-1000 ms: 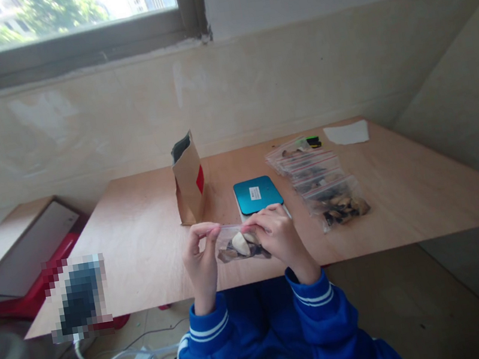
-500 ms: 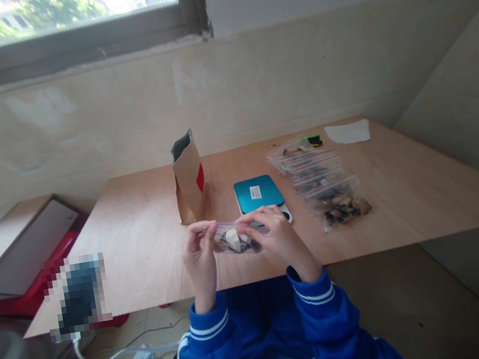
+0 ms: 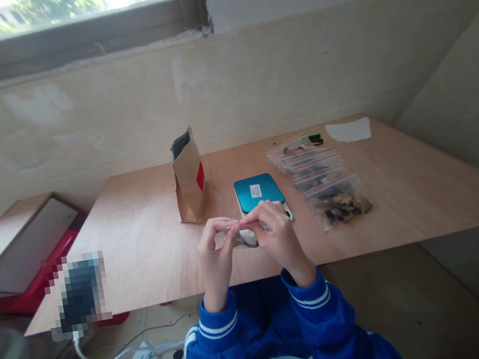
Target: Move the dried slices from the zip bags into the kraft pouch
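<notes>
A small clear zip bag (image 3: 248,238) with pale and dark pieces in it is held up above the table's near edge. My left hand (image 3: 218,254) pinches its top edge between thumb and fingers. Right beside it, my right hand (image 3: 277,238) pinches the same edge, and the thumbs nearly meet. Much of the bag is hidden behind the fingers. Just beyond my hands lies a digital scale with a blue top (image 3: 259,193), partly covered by my right hand. An open brown paper bag (image 3: 189,181) with a red patch stands upright behind my left hand.
Several filled zip bags (image 3: 346,204) overlap in a row on the right of the wooden table (image 3: 427,186). A white paper piece (image 3: 349,131) and a black and green object (image 3: 315,139) lie behind them. A blurred-out dark object (image 3: 78,296) with a cable is at the left edge.
My left hand has slid right along the bag's top edge towards my right hand, which has shifted slightly left. Less of the bag shows between them.
</notes>
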Available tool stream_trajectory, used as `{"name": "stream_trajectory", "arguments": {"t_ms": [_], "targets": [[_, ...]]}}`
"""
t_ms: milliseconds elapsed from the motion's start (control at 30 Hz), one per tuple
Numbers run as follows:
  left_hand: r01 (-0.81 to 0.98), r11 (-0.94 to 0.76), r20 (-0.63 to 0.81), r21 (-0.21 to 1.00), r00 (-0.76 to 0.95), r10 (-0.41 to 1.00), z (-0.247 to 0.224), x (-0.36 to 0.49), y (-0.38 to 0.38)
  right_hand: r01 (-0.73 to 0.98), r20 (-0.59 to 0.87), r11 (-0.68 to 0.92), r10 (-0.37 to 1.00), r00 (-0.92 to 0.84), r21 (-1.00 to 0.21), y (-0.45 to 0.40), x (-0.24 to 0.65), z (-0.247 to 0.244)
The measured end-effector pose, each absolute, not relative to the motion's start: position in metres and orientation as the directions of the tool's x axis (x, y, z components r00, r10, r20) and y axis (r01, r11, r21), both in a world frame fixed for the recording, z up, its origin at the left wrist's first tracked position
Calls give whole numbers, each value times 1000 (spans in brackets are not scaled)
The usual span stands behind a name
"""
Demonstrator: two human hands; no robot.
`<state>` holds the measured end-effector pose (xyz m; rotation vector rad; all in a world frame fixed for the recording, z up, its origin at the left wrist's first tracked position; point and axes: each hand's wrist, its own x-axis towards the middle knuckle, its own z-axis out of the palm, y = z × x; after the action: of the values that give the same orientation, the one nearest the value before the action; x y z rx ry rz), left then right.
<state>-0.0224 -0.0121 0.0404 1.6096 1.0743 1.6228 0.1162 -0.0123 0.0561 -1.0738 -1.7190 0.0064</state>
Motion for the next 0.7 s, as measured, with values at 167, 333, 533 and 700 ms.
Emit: {"name": "stream_trajectory", "arguments": {"t_ms": [167, 333, 533, 700], "targets": [[194, -466, 498, 863, -181, 848, 42, -18, -16, 632, 760, 606, 649, -42, -483, -11, 117, 56], [255, -446, 507, 858, -287, 813, 43, -27, -13, 588, 692, 613, 712, -122, -527, -7, 124, 51], [289, -408, 471, 866, -198, 859, 45, -36, -10, 677, 668, 535, 740, -85, -506, -6, 129, 45], [273, -401, 465, 874, -231, 855, 45, -36, -10, 659, 657, 548, 746, -108, -515, -7, 132, 47]]}}
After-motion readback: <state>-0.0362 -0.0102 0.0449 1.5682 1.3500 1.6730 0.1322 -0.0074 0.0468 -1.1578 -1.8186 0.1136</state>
